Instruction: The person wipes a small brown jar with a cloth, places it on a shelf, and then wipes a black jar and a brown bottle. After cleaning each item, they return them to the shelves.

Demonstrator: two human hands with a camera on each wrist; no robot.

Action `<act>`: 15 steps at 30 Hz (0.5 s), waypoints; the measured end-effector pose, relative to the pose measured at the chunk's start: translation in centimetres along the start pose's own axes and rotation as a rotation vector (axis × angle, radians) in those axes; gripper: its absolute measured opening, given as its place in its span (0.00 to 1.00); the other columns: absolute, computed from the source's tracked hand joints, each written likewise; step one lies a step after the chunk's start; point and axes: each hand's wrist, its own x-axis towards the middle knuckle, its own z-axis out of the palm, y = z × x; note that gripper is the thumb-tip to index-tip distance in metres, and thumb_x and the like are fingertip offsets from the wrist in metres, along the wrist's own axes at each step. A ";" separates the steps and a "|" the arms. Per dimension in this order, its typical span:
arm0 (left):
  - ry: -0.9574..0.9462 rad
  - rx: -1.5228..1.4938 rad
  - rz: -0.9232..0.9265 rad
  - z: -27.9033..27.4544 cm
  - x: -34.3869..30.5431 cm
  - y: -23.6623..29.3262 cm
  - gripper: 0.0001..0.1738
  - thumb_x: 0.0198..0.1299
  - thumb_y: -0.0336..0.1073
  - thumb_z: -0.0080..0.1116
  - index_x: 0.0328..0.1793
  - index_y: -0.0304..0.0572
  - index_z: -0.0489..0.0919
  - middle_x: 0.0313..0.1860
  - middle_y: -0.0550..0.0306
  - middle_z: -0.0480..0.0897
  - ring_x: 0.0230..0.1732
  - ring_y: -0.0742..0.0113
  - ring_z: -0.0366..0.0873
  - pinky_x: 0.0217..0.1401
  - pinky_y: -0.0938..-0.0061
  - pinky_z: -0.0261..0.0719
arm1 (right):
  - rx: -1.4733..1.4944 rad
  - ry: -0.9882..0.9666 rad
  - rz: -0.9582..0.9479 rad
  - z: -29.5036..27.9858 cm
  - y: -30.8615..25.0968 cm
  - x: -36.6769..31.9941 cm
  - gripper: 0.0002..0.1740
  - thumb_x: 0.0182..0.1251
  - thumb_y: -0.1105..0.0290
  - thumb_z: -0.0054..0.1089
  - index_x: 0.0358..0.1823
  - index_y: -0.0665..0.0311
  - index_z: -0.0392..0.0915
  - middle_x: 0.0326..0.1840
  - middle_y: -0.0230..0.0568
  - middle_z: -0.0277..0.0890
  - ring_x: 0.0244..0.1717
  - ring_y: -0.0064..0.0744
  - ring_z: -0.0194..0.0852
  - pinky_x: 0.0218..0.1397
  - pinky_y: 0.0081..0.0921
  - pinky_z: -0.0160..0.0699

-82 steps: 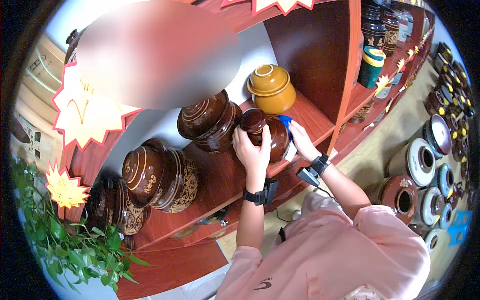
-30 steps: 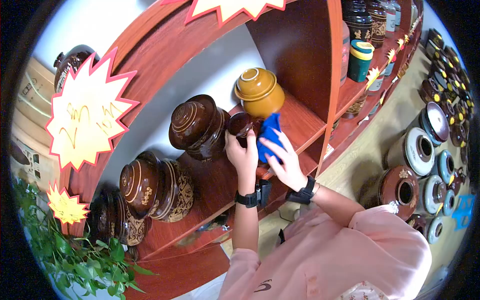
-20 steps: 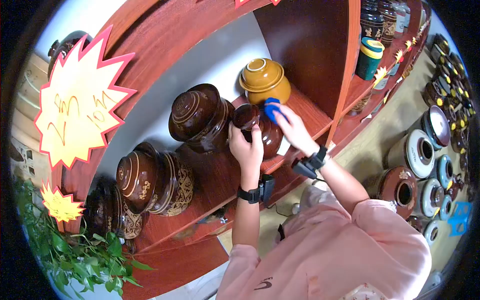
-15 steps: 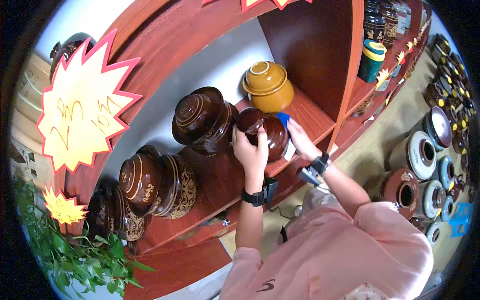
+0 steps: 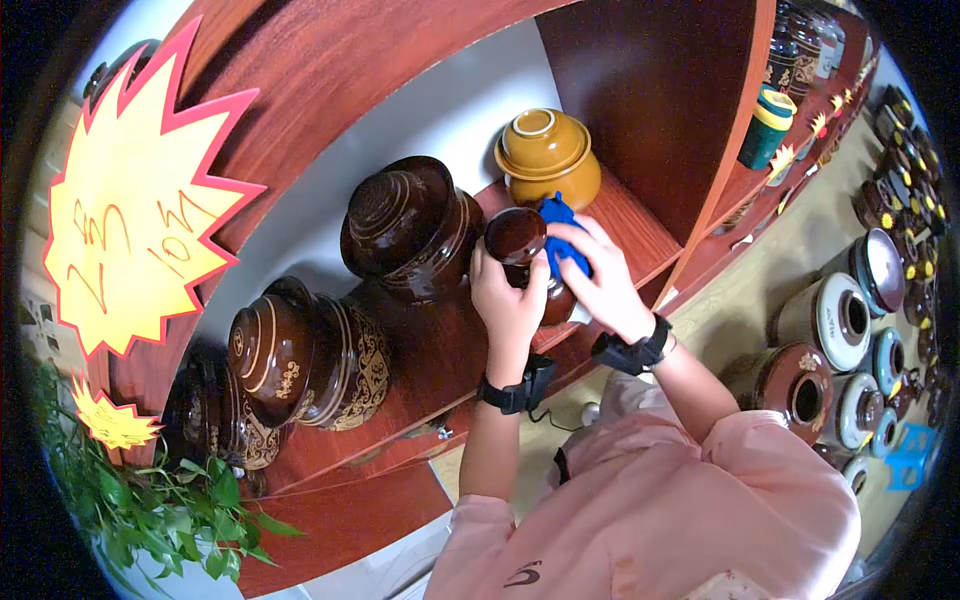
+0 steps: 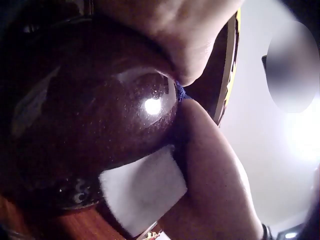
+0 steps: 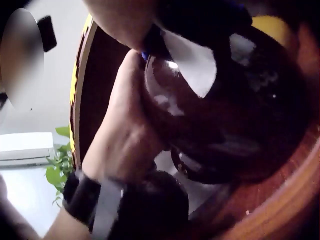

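A glossy dark-brown lidded jar stands on the reddish wooden shelf, its round lid [image 5: 516, 235] at the top and its body [image 6: 90, 110] filling much of the left wrist view. My left hand [image 5: 508, 300] grips the jar just below the lid, thumb at the near side. My right hand [image 5: 608, 285] holds a bunched blue cloth [image 5: 566, 250] against the jar's right side, close to the lid. A white paper label [image 6: 145, 190] is on the jar's lower body. Most of the body is hidden behind both hands in the head view.
A mustard-yellow lidded pot [image 5: 550, 155] stands just behind the jar. Left of it are large dark-brown pots [image 5: 405, 230] and a patterned brown pot [image 5: 310, 355]. An upright shelf panel [image 5: 660, 100] rises at right. Several jars [image 5: 840, 320] stand on the floor. A leafy plant [image 5: 170, 510] hangs at lower left.
My right hand has moved the blue cloth back and forth over the jar, from its far right side to beside the lid. The left hand keeps its hold. The head view shifts slightly.
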 end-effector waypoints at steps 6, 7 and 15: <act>0.002 0.008 -0.043 0.0 0.1 0.6 0.23 0.49 0.40 0.70 0.48 0.37 0.77 0.44 0.46 0.78 0.46 0.45 0.77 0.51 0.58 0.73 | 0.409 0.046 0.293 0.6 5.2 0.0 0.19 0.73 0.69 0.46 0.62 0.67 0.71 0.60 0.42 0.73 0.61 0.31 0.69 0.67 0.28 0.63; 0.004 0.006 -0.046 0.0 0.2 0.8 0.24 0.48 0.41 0.72 0.47 0.37 0.77 0.44 0.47 0.78 0.46 0.46 0.77 0.50 0.58 0.74 | 0.562 0.065 0.402 0.7 5.8 -0.7 0.20 0.75 0.68 0.44 0.63 0.68 0.69 0.61 0.39 0.72 0.62 0.28 0.67 0.68 0.27 0.62; 0.160 0.139 0.004 0.1 0.6 2.7 0.28 0.44 0.43 0.76 0.42 0.32 0.74 0.42 0.44 0.75 0.43 0.43 0.75 0.49 0.56 0.73 | 0.801 0.097 0.518 1.3 9.1 -3.0 0.21 0.77 0.68 0.40 0.66 0.68 0.66 0.62 0.34 0.71 0.62 0.23 0.66 0.68 0.24 0.62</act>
